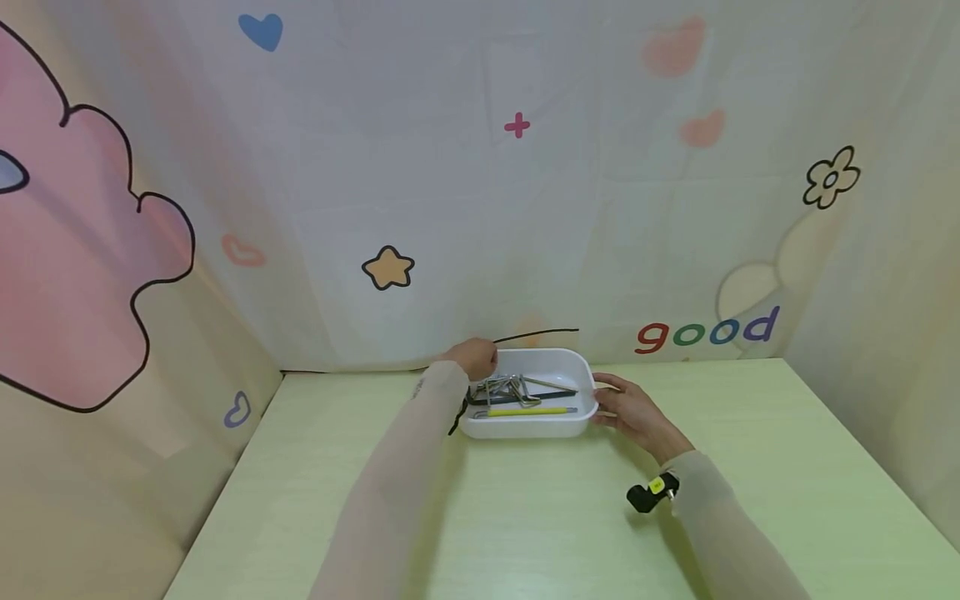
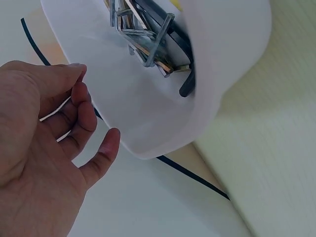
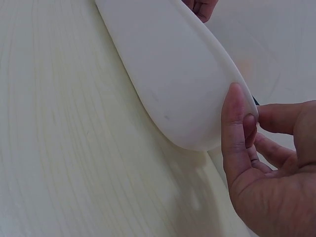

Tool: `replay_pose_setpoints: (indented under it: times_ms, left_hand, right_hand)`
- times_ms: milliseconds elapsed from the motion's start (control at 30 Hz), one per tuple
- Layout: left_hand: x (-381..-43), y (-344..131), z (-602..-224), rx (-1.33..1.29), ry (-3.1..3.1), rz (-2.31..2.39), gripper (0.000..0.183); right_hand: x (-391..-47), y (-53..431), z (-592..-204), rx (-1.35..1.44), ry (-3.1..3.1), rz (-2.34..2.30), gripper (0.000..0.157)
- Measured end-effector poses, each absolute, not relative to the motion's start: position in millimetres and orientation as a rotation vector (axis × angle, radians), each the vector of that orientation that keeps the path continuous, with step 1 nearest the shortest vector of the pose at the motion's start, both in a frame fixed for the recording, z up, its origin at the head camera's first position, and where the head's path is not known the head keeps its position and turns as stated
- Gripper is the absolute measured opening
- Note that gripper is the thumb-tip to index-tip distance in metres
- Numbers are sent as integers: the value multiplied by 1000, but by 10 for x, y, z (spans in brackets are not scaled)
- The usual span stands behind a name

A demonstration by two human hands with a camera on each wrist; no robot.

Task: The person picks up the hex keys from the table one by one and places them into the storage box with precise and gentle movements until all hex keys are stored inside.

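Observation:
A white plastic tray with rounded corners stands at the back of the table. My left hand is at its far left corner, curled thumb and fingers at the rim; in the left wrist view the left hand has its little finger standing apart. At the right end my right hand grips the rim; in the right wrist view the right hand has one finger along the outer wall. Inside the tray lie several bent metal wire pieces, a black rod and a slim yellow pen.
The pale green table meets a printed cloth backdrop just behind the tray. A small black device is strapped at my right wrist. A dark cord or strap hangs by the left wrist.

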State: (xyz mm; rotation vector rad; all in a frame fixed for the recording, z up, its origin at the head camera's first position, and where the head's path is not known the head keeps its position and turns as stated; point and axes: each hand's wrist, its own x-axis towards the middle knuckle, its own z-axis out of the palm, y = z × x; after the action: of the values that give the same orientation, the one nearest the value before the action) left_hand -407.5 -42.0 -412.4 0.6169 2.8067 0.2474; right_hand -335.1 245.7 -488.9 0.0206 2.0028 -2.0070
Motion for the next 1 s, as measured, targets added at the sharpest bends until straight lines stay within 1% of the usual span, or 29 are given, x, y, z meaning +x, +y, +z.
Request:
replay_pose_setpoints:
  times_ms: [167, 267, 333, 600, 833, 1000]
  left_hand:
    - [-4075, -442, -4129, 641, 2784, 331, 32]
    - [-4049, -455, -4147, 703, 2794, 335, 23]
    - [-4025, -460, -4157, 757, 2803, 329, 21]
    - [-3877, -440, -4156, 823, 2871, 302, 22]
    - [-3768, -532, -4224, 936, 2968, 272, 23]
    - [-3676, -615, -4249, 938, 3039, 246, 25]
  right_hand:
    - [-3341, 2461, -4861, 13, 2000, -2013, 53]
    - [-3336, 2468, -4847, 36, 1993, -2020, 54]
    - [-3342, 2471, -4850, 45, 1990, -2020, 54]
    - [-3375, 2503, -4861, 50, 2025, -1999, 52]
    - [-3355, 2481, -4856, 76, 2081, -1949, 51]
    - [-3319, 2367, -4762, 62, 2435, -1709, 51]
